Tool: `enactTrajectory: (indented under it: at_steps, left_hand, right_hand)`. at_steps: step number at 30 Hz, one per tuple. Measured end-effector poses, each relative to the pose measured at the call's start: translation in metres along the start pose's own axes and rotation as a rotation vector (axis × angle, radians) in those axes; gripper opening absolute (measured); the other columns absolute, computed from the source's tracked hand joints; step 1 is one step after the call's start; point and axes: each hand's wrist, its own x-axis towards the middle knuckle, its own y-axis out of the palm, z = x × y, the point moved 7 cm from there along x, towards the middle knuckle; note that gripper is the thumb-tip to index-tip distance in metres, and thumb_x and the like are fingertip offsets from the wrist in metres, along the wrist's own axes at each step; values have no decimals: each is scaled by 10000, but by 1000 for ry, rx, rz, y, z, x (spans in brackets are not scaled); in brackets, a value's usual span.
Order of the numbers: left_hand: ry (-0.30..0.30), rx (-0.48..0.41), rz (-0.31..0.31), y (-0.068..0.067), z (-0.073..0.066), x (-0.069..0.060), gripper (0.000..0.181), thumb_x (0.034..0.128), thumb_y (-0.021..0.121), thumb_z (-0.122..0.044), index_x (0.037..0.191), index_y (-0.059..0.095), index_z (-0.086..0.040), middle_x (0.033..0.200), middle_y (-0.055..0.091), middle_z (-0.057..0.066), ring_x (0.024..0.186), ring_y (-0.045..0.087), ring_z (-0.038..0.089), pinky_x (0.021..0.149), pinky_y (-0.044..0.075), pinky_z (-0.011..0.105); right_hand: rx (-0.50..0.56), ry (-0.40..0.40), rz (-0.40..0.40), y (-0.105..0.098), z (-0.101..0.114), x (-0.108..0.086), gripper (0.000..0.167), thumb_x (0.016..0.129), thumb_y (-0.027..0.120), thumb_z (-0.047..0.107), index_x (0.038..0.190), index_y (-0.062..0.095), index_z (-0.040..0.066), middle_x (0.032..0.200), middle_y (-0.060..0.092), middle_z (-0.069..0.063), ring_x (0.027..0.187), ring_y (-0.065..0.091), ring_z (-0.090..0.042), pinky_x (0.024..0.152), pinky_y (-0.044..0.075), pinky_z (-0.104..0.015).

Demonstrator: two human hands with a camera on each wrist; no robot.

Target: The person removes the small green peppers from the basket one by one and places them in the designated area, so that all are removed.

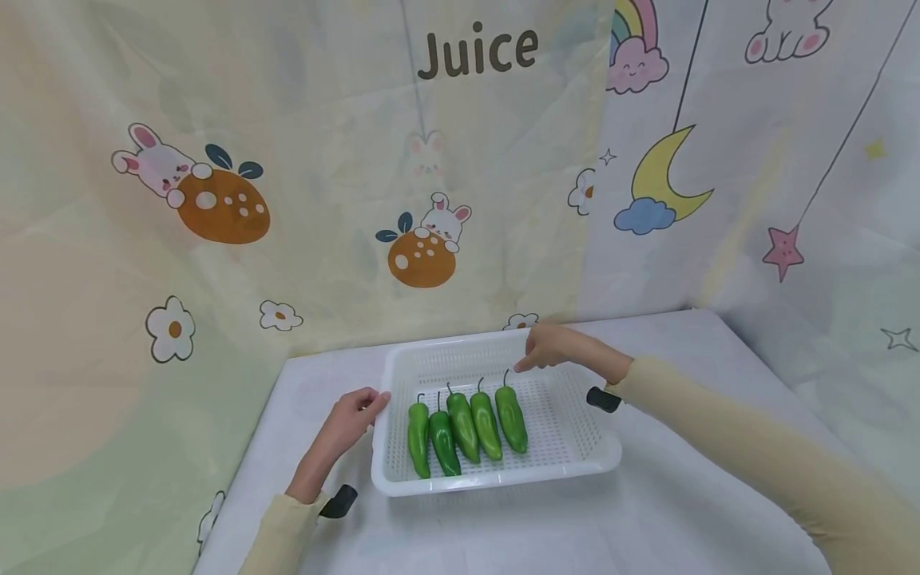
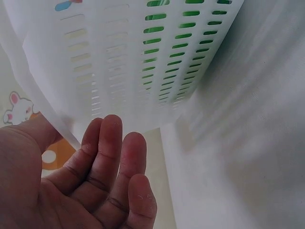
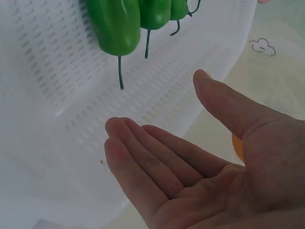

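Clamping the left rim of a white plastic basket (image 1: 496, 481), the person's left hand (image 1: 350, 419) sits left of centre, low in the frame, thumb at the edge and fingers against the outer wall. Just inside, five green peppers lie side by side on the basket floor around the middle of the frame, stems toward the top. The leftmost pepper (image 1: 418, 439) is the one nearest that hand, with the basket wall between them.

Further along, the rightmost pepper (image 1: 511, 419) lies a little aslant, its long axis running from upper left to lower right, and its stem (image 3: 120, 71) points up toward the person's right hand (image 1: 557, 346). From where I stand, that is the relation that matters: the right hand is clearly the nearer of the two, reaching over the far rim, and the pepper lies below and to the left of its grip. Thumb and fingers there are spread apart with nothing between them; the right wrist view shows the stem's tip near the fingertips but not touching. To the lower right, the white desk (image 1: 661, 503) carries it all.
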Motion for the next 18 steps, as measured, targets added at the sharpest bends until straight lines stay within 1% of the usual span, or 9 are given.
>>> enactTrajectory:
  at_steps: [2, 3, 4, 5, 7, 10, 11, 13, 18]
  left_hand:
    - [-1, -3, 1, 0, 0, 0, 326, 1019, 575, -392, 1030, 665, -80, 911, 680, 36, 816, 580, 161, 714, 440, 285]
    - [-2, -7, 2, 0, 0, 0, 327, 1019, 575, -394, 1030, 665, -80, 914, 680, 38, 818, 580, 163, 716, 441, 284]
    - [-3, -10, 2, -1, 0, -1, 326, 1019, 575, -394, 1029, 664, -81, 915, 680, 39, 819, 580, 164, 717, 442, 284]
    - [-3, -13, 3, -1, 0, -1, 330, 1018, 576, -399, 1028, 662, -80, 916, 679, 40, 819, 579, 165, 716, 442, 284]
    - [-3, -18, 2, -1, 0, -1, 333, 1016, 578, -401, 1026, 661, -79, 916, 677, 46, 820, 578, 169, 714, 445, 286]
    - [-4, -21, 1, 0, 1, 0, 328, 1016, 577, -397, 1024, 660, -80, 915, 677, 46, 823, 578, 170, 714, 446, 286]
    - [-5, -22, 1, 0, 1, 0, 327, 1016, 577, -396, 1024, 660, -80, 917, 678, 46, 824, 580, 170, 716, 448, 286]
    - [-9, -22, -1, 1, 2, 1, 314, 1019, 574, -388, 1026, 661, -86, 921, 680, 43, 827, 583, 171, 725, 451, 285]
    - [-14, -22, -1, 2, 2, 1, 317, 1019, 571, -393, 1035, 663, -90, 932, 682, 39, 835, 585, 171, 733, 458, 287]
  right_hand:
    - [21, 36, 33, 7, 1, 8, 339, 930, 713, 379, 773, 711, 78, 673, 608, 7, 609, 513, -105, 606, 446, -241]
    - [39, 50, 50, 10, 2, 11, 357, 929, 716, 369, 709, 668, 92, 637, 560, 8, 578, 458, -101, 586, 413, -235]
    - [52, 64, 67, 14, 2, 14, 369, 927, 721, 363, 681, 637, 101, 627, 537, 9, 571, 434, -99, 580, 399, -236]
    - [66, 77, 82, 17, 2, 17, 373, 924, 727, 354, 670, 616, 103, 633, 546, -1, 569, 440, -101, 581, 412, -239]
    - [96, 100, 100, 24, 3, 21, 348, 911, 743, 338, 704, 632, 81, 685, 620, -38, 597, 530, -117, 620, 483, -255]
    - [110, 122, 112, 32, 2, 26, 312, 901, 752, 327, 819, 683, 34, 868, 739, -139, 765, 707, -214, 753, 581, -334]
    - [114, 132, 114, 34, 2, 27, 310, 898, 753, 324, 848, 690, 24, 918, 748, -168, 820, 731, -246, 789, 590, -359]
    - [109, 151, 132, 40, 2, 29, 332, 901, 747, 335, 894, 706, 5, 951, 753, -184, 871, 744, -273, 813, 593, -371]
    - [93, 176, 176, 56, 3, 31, 435, 912, 726, 378, 1017, 720, -44, 909, 758, -149, 854, 753, -257, 792, 597, -356]
